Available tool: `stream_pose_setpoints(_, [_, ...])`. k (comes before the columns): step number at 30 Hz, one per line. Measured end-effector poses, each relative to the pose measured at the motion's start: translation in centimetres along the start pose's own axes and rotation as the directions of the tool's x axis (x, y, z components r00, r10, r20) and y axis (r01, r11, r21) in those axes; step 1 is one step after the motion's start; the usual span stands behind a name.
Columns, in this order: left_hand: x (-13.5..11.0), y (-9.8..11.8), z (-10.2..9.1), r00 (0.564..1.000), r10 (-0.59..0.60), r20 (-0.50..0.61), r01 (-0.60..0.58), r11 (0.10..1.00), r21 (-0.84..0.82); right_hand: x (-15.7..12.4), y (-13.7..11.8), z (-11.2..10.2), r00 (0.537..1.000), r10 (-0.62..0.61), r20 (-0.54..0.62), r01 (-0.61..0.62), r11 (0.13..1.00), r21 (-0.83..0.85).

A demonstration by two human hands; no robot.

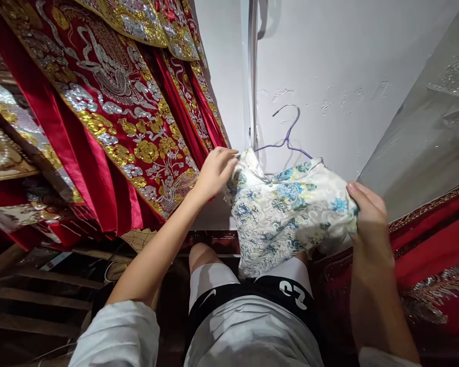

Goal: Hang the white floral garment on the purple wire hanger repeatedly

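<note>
A white top with blue and yellow floral patterns (pixel 286 214) hangs in front of me on a purple wire hanger (pixel 286 140). The hanger's hook points up against the wall, free of any rail. At the garment's left shoulder, my left hand (pixel 217 171) has its fingers bent over the fabric edge. My right hand (pixel 369 206) pinches the right sleeve, thumb on top, and pulls it out sideways. The lower part of the top drapes near my thighs. Fingers under the cloth are hidden.
Red garments with gold and silver embroidery (pixel 137 117) hang close on the left. More red cloth (pixel 436 250) lies at the lower right, beneath clear plastic covering (pixel 416 117). A white wall (pixel 329 66) with a vertical pipe stands ahead. Wooden slats (pixel 42 300) are low at left.
</note>
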State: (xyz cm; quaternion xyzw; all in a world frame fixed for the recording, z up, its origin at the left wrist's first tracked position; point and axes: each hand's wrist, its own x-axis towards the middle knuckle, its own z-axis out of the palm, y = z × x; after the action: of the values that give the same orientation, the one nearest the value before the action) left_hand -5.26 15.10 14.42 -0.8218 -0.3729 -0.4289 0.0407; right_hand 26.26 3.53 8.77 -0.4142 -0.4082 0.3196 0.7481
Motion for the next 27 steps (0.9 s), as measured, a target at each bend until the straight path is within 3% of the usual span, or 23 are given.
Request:
stream_pose_setpoints(1, [-0.3,0.9,0.0,0.999,0.021,0.038,-0.020,1.000,-0.009,-1.6,-0.6,-0.2,0.998,0.058,-0.004,-0.058,0.998,-0.019])
stream_pose_setpoints(2, [-0.8,1.8,0.1,0.996,0.036,0.079,-0.035,0.999,-0.019,-3.4,-1.0,-0.4,0.985,0.159,0.065,-0.156,0.986,-0.052])
stream_pose_setpoints(4, [-2.3,3.2,0.1,0.986,0.040,0.164,-0.034,0.998,-0.043,-6.9,-1.5,-0.5,0.910,0.336,0.244,-0.322,0.942,-0.099])
stream_pose_setpoints(6, [-4.1,3.9,-0.1,0.966,0.000,0.260,0.019,0.997,-0.071,-9.7,-1.6,0.0,0.772,0.412,0.484,-0.394,0.908,-0.144])
stream_pose_setpoints(9, [-6.3,3.7,-1.1,0.908,-0.108,0.405,0.167,0.980,-0.112,-11.2,-1.4,2.1,0.477,0.338,0.811,-0.346,0.921,-0.181])
stream_pose_setpoints(11, [-7.2,3.2,-2.1,0.872,-0.150,0.467,0.258,0.950,-0.178,-10.6,-0.7,4.0,0.306,0.229,0.924,-0.250,0.956,-0.154])
stream_pose_setpoints(12, [-7.4,2.9,-2.6,0.859,-0.147,0.490,0.292,0.928,-0.233,-9.9,0.0,4.9,0.267,0.171,0.948,-0.190,0.974,-0.122])
stream_pose_setpoints(13, [-7.6,2.7,-3.1,0.850,-0.132,0.510,0.318,0.901,-0.296,-9.0,0.9,5.8,0.272,0.127,0.954,-0.121,0.988,-0.097])
stream_pose_setpoints(14, [-7.6,2.5,-3.5,0.843,-0.110,0.526,0.337,0.870,-0.360,-8.0,2.1,6.6,0.323,0.087,0.942,-0.040,0.996,-0.079])
stream_pose_setpoints(15, [-7.5,2.4,-3.7,0.839,-0.086,0.537,0.353,0.837,-0.418,-7.0,3.3,7.4,0.421,0.053,0.905,0.047,0.996,-0.080])
stream_pose_setpoints(17, [-7.1,2.4,-4.0,0.837,-0.040,0.546,0.368,0.780,-0.507,-5.0,6.1,8.7,0.676,0.011,0.736,0.220,0.951,-0.217])
stream_pose_setpoints(18, [-6.9,2.6,-4.0,0.838,-0.009,0.545,0.361,0.758,-0.543,-4.0,7.4,9.3,0.725,-0.019,0.689,0.303,0.907,-0.294])
stream_pose_setpoints(19, [-6.7,2.8,-3.9,0.839,0.026,0.544,0.349,0.741,-0.574,-3.2,8.6,9.9,0.733,-0.053,0.679,0.380,0.859,-0.343])
stream_pose_setpoints(20, [-6.4,3.2,-3.8,0.837,0.062,0.544,0.337,0.725,-0.601,-2.5,9.6,10.4,0.701,-0.091,0.707,0.462,0.813,-0.353])
stream_pose_setpoints(23, [-5.9,4.0,-3.2,0.833,0.101,0.544,0.336,0.690,-0.642,-1.3,12.0,12.0,0.486,-0.189,0.853,0.650,0.731,-0.208])
stream_pose_setpoints(24, [-5.7,4.2,-3.0,0.844,0.082,0.529,0.341,0.680,-0.649,-1.1,12.6,12.3,0.447,-0.221,0.867,0.677,0.716,-0.167])
stream_pose_setpoints(25, [-5.6,4.3,-2.7,0.864,0.056,0.499,0.338,0.670,-0.661,-1.0,13.1,12.6,0.449,-0.246,0.859,0.691,0.705,-0.159])
stream_pose_setpoints(27, [-5.5,4.3,-2.2,0.912,0.000,0.411,0.311,0.654,-0.689,-0.6,13.6,12.7,0.520,-0.270,0.810,0.690,0.692,-0.212])
